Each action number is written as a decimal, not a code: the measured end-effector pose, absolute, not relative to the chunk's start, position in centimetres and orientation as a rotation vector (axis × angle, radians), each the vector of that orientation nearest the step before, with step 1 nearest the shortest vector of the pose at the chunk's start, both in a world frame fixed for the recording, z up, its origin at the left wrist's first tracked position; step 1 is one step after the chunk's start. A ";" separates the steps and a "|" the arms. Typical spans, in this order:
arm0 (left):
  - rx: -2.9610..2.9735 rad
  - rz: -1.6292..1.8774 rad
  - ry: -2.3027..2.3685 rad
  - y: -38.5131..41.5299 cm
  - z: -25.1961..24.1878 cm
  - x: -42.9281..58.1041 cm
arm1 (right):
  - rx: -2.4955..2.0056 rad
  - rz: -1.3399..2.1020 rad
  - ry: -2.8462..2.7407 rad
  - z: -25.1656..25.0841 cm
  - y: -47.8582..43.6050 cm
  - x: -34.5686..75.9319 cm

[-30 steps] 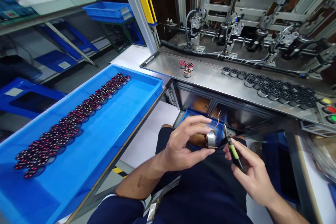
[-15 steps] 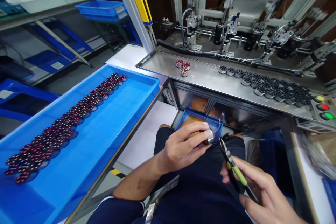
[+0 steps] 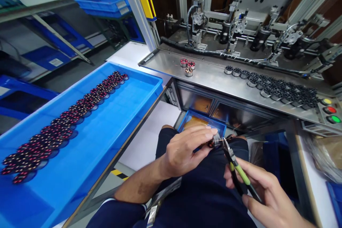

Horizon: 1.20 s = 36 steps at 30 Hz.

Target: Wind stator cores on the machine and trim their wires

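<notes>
Stator [image 3: 213, 143] pinched in left hand [image 3: 184, 151].
Cutters [image 3: 235, 165] are gripped by right hand [image 3: 263, 194], tip touching the stator.

A steel machine bench [image 3: 213, 78] fronts aluminium framing, with blue bins on grey shelving [image 3: 48, 10].

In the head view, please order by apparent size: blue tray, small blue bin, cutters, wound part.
Largest: blue tray.
Then small blue bin and cutters, about alike; cutters are nearer, so unranked.
Smallest: wound part in the left hand.
</notes>
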State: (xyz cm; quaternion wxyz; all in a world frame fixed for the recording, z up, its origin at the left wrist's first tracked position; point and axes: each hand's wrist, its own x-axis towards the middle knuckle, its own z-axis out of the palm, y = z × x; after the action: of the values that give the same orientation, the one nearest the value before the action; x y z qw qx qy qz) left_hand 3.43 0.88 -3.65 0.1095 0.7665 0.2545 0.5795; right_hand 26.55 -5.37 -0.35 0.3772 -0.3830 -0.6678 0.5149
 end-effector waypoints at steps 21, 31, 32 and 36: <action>1.890 1.690 0.805 1.0 -5.3 3.4 | -1.302 1.285 -1.583 -2.2 -4.8 28.4; 0.538 1.171 0.317 1.8 -7.3 3.2 | -1.350 1.478 -1.432 -7.4 -6.3 31.6; 0.520 1.161 0.310 1.8 -7.4 3.3 | -1.343 1.494 -1.415 -7.8 -6.4 31.6; 0.502 1.157 0.308 1.7 -7.3 3.3 | -1.388 1.556 -1.253 -8.7 -7.0 31.0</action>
State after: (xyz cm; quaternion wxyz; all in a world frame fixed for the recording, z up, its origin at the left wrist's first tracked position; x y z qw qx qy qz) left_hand 3.35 1.67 -7.28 0.7967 0.2336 0.1436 0.5386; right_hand 31.02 -7.02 -8.69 0.3472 -0.5353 -0.4829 0.5998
